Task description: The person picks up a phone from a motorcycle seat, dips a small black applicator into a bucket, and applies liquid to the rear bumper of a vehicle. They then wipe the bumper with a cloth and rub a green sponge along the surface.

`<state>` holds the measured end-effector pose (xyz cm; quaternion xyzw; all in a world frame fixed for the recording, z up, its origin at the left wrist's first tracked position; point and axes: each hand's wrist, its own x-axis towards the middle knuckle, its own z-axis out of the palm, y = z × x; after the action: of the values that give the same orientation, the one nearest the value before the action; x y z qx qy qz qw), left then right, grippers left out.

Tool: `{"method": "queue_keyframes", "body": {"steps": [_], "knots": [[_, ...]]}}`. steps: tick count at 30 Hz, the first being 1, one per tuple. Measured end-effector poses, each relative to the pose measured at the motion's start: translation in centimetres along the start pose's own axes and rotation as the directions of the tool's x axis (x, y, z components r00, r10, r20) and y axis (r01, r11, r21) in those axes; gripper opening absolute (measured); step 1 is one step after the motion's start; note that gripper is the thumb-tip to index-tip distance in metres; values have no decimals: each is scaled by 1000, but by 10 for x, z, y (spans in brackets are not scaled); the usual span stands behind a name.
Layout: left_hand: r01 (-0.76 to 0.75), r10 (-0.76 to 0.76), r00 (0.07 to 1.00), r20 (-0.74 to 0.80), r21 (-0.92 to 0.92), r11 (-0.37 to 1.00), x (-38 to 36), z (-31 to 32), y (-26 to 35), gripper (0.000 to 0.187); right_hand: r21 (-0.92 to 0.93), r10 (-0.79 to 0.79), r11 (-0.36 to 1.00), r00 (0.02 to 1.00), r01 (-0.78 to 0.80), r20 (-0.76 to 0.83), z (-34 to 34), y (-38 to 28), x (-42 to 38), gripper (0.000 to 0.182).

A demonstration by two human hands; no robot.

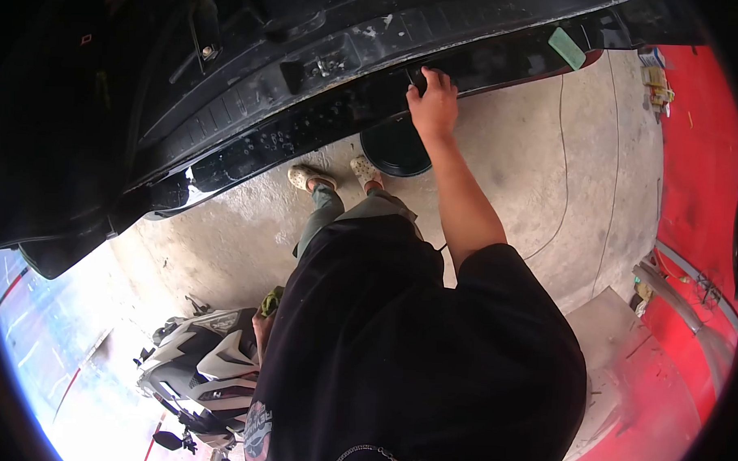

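My right hand point(434, 109) reaches to the glossy black bumper point(349, 108) of a vehicle. Its fingers are curled round something small and dark against the bumper, too dark to make out. My left hand point(261, 331) is low at my left side, mostly hidden by my black shirt, and closed on a green cloth point(272, 301). Water drops or spots show on the bumper left of my right hand. A green pad point(567, 49) lies on the bumper's right end.
Below the bumper, a round black tub point(395, 148) stands on the concrete floor point(517, 171) near my feet. A motorbike point(210, 363) is parked at lower left. Thin cables run over the floor at right, beside a red surface point(705, 145) with small items at its edge.
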<state>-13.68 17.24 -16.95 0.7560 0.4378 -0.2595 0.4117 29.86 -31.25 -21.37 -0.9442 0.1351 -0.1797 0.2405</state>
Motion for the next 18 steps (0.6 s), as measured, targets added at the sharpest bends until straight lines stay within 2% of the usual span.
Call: {"method": "queue_keyframes", "body": {"steps": [2,4,8,10,13,16,18], "knots": [[4,-4,1000,5,10,1000,3,2,-6,43,50,6,999,996,-11,91,0,-15,-9,45],[3,-3,1000,5,17,1000,6,2,-7,43,112,-104,990,988,92,112,8,-22,-21,44],[27,-26,999,-20,40,999,2,0,0,42,15,-27,1000,993,25,118,0,-11,-5,44],[69,-65,996,-57,69,995,-17,-3,30,42,-5,-21,1000,996,22,90,-2,-1,-3,45],[-30,31,999,-33,29,999,-6,1,3,43,-18,-121,992,985,124,125,-8,16,-18,47],[38,-29,997,-68,136,990,2,3,-20,44,-29,-170,984,972,177,160,-13,26,-41,48],[0,8,999,-49,167,986,32,3,-87,44,-47,-192,978,967,203,166,-18,23,-34,50]]}}
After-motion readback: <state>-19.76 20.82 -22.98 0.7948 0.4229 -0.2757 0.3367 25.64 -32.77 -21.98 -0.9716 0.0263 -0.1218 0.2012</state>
